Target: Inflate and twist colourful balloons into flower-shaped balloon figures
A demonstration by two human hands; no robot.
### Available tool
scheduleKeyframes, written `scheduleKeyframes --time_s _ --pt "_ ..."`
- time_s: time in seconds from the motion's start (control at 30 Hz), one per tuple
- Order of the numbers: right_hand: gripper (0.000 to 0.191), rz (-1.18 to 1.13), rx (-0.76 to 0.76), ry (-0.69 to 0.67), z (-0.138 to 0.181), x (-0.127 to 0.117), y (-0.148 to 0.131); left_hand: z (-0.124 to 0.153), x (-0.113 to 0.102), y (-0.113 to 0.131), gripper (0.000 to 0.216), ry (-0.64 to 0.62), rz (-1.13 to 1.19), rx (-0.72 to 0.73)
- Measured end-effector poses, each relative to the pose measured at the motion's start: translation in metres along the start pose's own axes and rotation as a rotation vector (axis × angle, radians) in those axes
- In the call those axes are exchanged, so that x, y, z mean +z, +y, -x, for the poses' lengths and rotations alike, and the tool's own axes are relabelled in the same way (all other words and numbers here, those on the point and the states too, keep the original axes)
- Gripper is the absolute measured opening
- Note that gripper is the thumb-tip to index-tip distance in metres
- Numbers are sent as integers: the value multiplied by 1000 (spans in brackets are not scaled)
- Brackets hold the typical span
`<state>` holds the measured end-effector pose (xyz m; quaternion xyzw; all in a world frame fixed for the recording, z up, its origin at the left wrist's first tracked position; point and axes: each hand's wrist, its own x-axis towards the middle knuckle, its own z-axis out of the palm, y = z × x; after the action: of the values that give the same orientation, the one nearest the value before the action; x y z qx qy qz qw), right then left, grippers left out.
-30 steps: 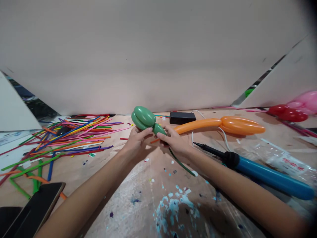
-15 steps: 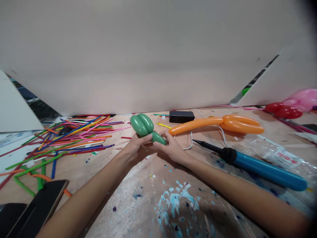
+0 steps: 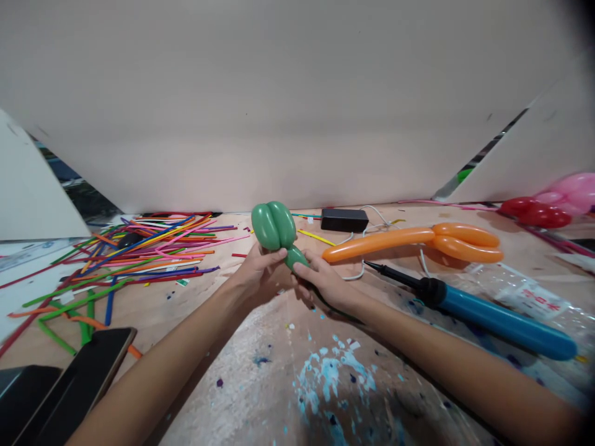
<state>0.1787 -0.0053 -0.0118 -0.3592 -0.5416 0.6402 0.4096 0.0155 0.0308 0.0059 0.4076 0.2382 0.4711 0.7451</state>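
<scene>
A green twisted balloon [image 3: 273, 225] is held up over the middle of the table, with rounded bubbles side by side at its upper end. My left hand [image 3: 259, 265] is closed on it just below those bubbles, thumb across the twist. Lower down, my right hand [image 3: 321, 277] grips the short inflated part, and a thin dark green tail runs back under the right wrist. Just right of my right hand lies an orange balloon [image 3: 381, 243], looped at its far end. Nearby is a blue hand pump [image 3: 502, 319] with a black nozzle pointing left.
Many uninflated balloons [image 3: 162, 248] lie heaped at the left. A black box [image 3: 344, 219] and a white cable rest by the back wall. Red balloons [image 3: 534, 212] and clear packaging [image 3: 534, 297] are at the right, a dark flat object [image 3: 95, 371] at the lower left.
The green balloon's bubbles have tipped more upright. My right hand has turned and moved slightly down, and the thin tail now shows beneath it. The whole view has shifted slightly.
</scene>
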Motion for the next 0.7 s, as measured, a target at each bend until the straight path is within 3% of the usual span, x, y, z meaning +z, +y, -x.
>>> scheduleKeyframes --time_s 0.17,0.37,0.5,0.7 --pt "40 95 45 6 2 2 -6 7 0 12 40 39 30 28" --pt "38 118 4 -2 4 2 -12 8 8 7 39 39 -85 46" --pt "33 145 14 29 11 12 -9 11 25 3 39 173 -60 164" --pt "29 599 -146 122 23 30 -6 16 42 -5 42 354 -3 159"
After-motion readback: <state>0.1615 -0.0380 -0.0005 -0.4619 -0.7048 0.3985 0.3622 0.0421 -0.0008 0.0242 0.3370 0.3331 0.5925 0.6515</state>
